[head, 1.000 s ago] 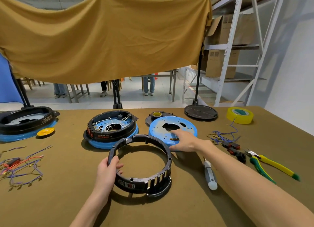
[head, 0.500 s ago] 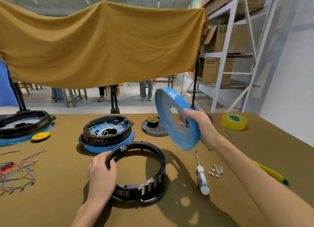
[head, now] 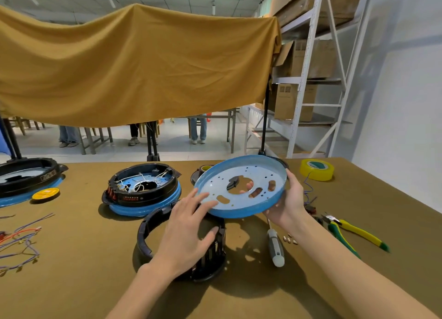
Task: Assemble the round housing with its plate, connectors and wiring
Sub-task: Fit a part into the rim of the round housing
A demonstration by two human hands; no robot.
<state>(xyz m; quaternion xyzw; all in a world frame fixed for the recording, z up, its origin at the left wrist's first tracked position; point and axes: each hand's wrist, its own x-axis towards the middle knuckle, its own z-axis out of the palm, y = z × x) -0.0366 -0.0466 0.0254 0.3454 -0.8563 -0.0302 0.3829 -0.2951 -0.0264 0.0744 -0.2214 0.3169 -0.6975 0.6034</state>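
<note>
My right hand (head: pixel 288 200) grips the round blue plate (head: pixel 241 187) by its right rim and holds it in the air, hollow side up, tilted toward me. The plate has a large middle hole and several slots. My left hand (head: pixel 189 232) reaches up with spread fingers, and its fingertips touch the plate's left rim. Under both hands the black round housing ring (head: pixel 148 235) sits on the table, partly hidden by my left hand.
An assembled black-and-blue unit (head: pixel 143 190) with white wiring stands behind the ring; another (head: pixel 26 178) is at far left by a yellow disc (head: pixel 45 194). Loose wires (head: pixel 21 244) lie left. A screwdriver (head: pixel 275 247), small screws (head: pixel 290 239), yellow-green pliers (head: pixel 354 235) and yellow tape (head: pixel 317 169) lie right.
My right hand lifted the blue plate off the table, stood it on edge, then turned it hollow side up. My left hand left the black ring and rose to the plate's rim.
</note>
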